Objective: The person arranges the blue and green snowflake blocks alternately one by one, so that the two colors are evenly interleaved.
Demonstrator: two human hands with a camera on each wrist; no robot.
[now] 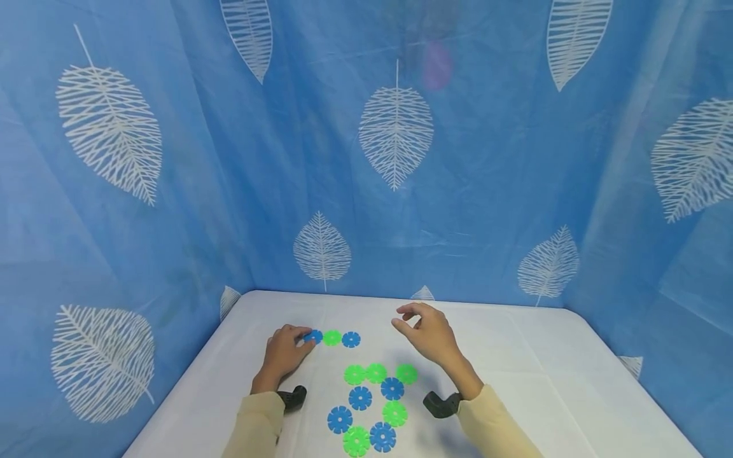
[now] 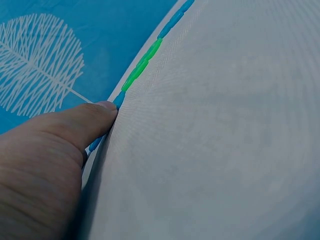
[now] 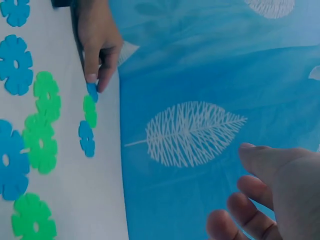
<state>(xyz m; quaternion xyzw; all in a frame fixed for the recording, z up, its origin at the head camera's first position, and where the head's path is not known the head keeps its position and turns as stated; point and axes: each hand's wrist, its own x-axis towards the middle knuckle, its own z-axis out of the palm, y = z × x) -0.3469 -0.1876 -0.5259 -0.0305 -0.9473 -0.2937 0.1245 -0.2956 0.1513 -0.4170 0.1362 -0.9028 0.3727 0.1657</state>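
On the white table my left hand [image 1: 282, 353] pinches the rim of a blue snowflake disc [image 1: 312, 334] between thumb and fingers. That disc lies flat at the left end of a short row, with a green snowflake disc [image 1: 332, 334] beside it and another blue snowflake disc [image 1: 351, 336] at the right end. In the left wrist view, the thumb [image 2: 95, 120] covers part of the held disc. Raised above the table on the right, my right hand [image 1: 432, 334] holds nothing; its fingers are loosely bent and the thumb stands apart from them.
Nearer me, several more discs lie in a loose ring, among them a green disc [image 1: 406, 370], a blue disc [image 1: 340, 415] and a green disc [image 1: 356, 437]. A blue curtain [image 1: 458, 210] with white leaf prints hangs behind the table's far edge [image 1: 372, 297] and along both sides.
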